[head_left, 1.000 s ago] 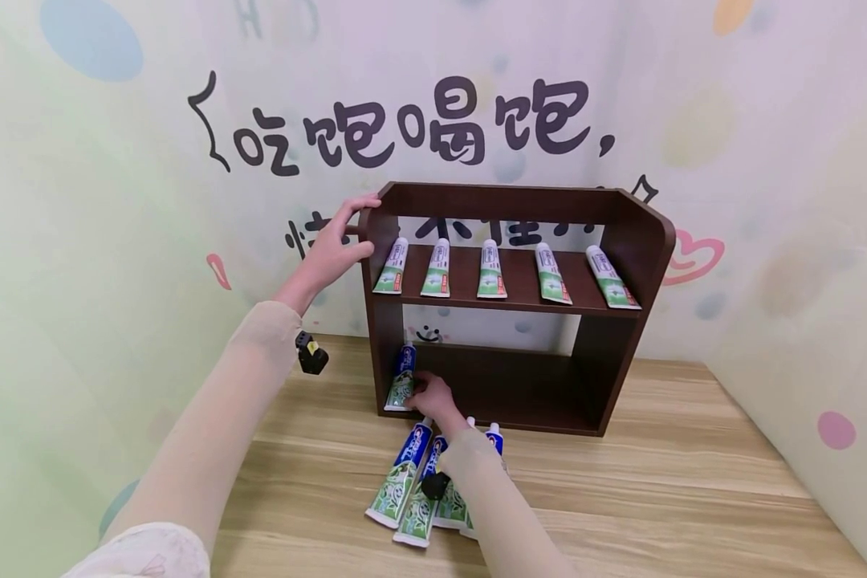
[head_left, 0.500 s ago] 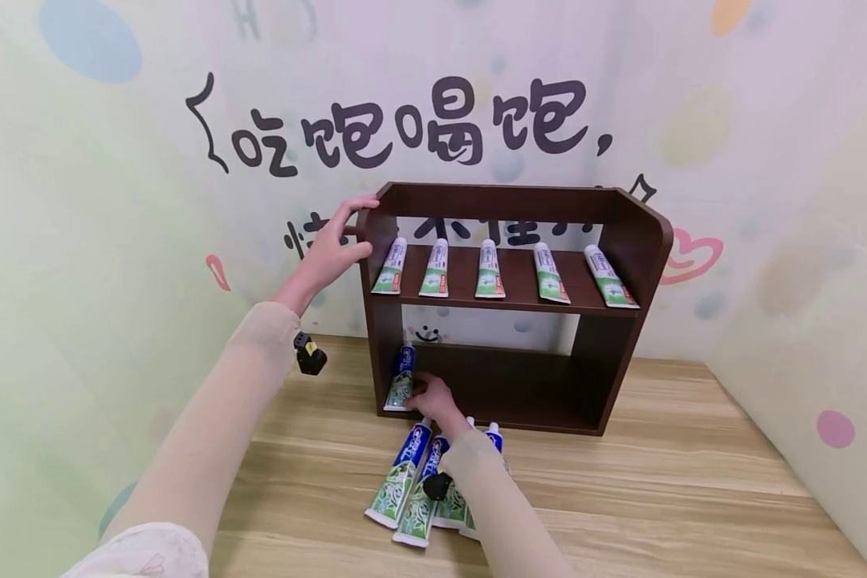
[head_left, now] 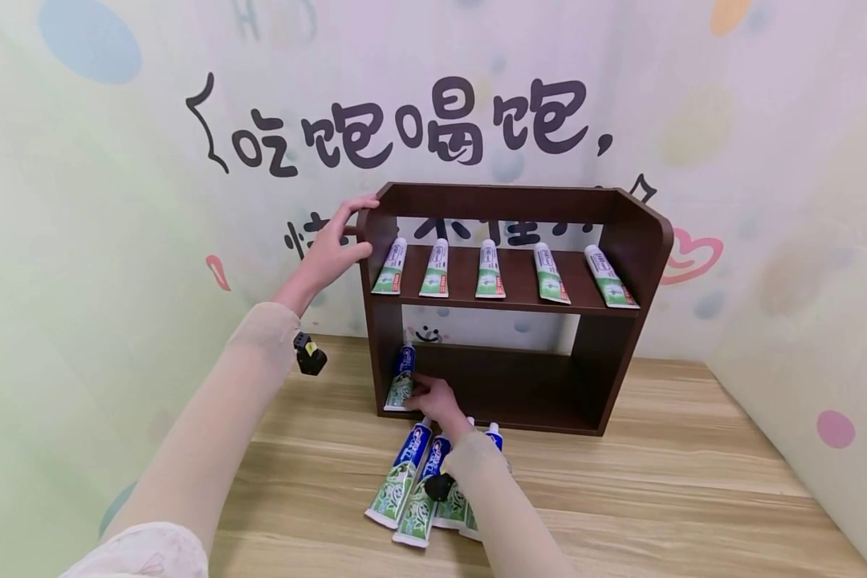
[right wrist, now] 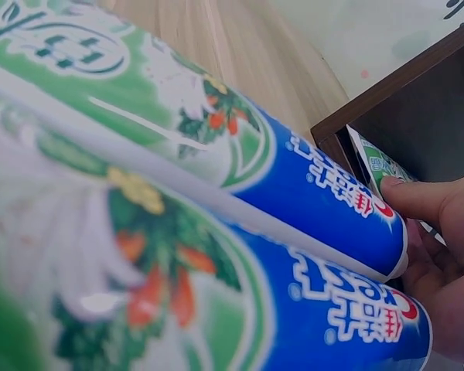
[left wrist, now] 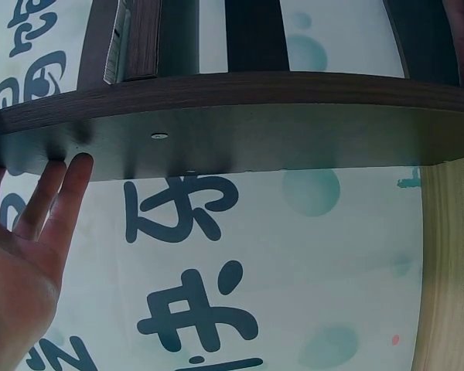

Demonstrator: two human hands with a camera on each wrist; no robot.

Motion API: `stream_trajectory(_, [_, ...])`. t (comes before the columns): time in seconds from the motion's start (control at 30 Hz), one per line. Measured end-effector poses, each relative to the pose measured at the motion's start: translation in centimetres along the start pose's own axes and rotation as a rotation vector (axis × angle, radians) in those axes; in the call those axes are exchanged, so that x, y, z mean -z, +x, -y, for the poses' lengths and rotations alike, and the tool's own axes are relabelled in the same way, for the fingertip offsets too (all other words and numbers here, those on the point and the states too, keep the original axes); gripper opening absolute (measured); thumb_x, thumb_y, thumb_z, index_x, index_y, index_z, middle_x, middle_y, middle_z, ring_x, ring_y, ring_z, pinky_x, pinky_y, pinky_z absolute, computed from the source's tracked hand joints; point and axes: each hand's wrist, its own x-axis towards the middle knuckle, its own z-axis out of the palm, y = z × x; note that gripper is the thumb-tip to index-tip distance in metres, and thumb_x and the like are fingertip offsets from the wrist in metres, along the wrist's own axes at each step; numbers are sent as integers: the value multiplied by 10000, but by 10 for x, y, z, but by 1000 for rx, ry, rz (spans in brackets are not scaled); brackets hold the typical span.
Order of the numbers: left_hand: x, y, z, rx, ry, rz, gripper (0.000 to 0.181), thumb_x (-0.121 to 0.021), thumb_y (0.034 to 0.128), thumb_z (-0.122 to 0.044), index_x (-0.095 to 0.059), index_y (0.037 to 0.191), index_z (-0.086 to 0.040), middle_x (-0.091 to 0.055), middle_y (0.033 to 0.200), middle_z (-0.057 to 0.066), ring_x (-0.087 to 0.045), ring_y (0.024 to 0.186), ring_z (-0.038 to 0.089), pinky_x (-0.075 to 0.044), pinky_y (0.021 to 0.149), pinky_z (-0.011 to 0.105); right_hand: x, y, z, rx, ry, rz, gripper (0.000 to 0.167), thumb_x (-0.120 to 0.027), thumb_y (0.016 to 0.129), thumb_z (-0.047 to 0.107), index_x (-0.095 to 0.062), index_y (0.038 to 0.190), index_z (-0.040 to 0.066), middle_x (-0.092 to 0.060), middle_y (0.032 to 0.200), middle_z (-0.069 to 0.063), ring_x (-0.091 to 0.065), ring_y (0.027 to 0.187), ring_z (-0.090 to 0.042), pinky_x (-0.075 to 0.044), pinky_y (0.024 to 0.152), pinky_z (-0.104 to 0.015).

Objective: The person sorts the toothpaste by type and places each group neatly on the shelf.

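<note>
A dark brown two-tier shelf (head_left: 520,307) stands against the wall. My left hand (head_left: 330,250) holds its upper left side panel; in the left wrist view, fingers (left wrist: 62,201) press the panel's outer face. On the lower tier, at the far left, lies a blue and green toothpaste tube (head_left: 400,385), cap towards the back. My right hand (head_left: 436,400) pinches this tube near its lower right edge, thumb on top in the right wrist view. In front of the shelf, several matching toothpaste tubes (head_left: 393,482) lie close together on the table, partly hidden by my right forearm.
Several white and green toothpaste tubes (head_left: 490,273) lie spaced in a row on the upper tier. The wood-grain table (head_left: 679,482) extends right of the shelf. A patterned wall (head_left: 260,64) with large black characters rises behind. Small black cameras (head_left: 309,353) hang at both wrists.
Almost nothing differs. The right index finger has shifted slightly on the tube; the left hand, the shelf and the other tubes keep their places.
</note>
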Motion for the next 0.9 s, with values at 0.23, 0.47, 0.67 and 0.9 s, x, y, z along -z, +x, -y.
stream_trajectory(0.23, [3, 0, -1, 14, 5, 1, 579, -534, 894, -44, -426, 1451, -161, -303, 1625, -4, -448, 1249, 353, -450, 965, 527, 1, 4, 4, -5, 4, 31, 618, -741, 823, 59, -539, 1407, 47, -660, 1084, -173, -553, 863, -186, -500, 795, -320])
stream_trajectory(0.47, [1, 0, -2, 19, 5, 13, 581, -536, 893, -53, -420, 1453, -156, -290, 1631, 8, -421, 1294, 345, -429, 1003, 551, 9, 2, 10, 20, 9, 39, 553, -678, 872, 32, -524, 1402, 1, -677, 1029, -185, -644, 813, -205, -585, 743, -359])
stream_trajectory(0.67, [1, -1, -3, 32, 8, 6, 586, -535, 895, -48, -419, 1456, -171, -290, 1631, -3, -407, 1317, 336, -417, 1018, 560, 23, -6, 22, 105, -7, 9, 490, -674, 903, 92, -558, 1372, 18, -692, 1056, -181, -663, 873, -254, -577, 707, -332])
stream_trajectory(0.9, [1, -1, -5, 21, 8, 7, 583, -531, 896, -61, -416, 1458, -167, -286, 1633, 3, -396, 1339, 339, -413, 1033, 572, 43, -25, 35, 226, 10, -48, 403, -667, 915, 119, -616, 1308, 43, -694, 1018, -127, -633, 786, -132, -547, 641, -266])
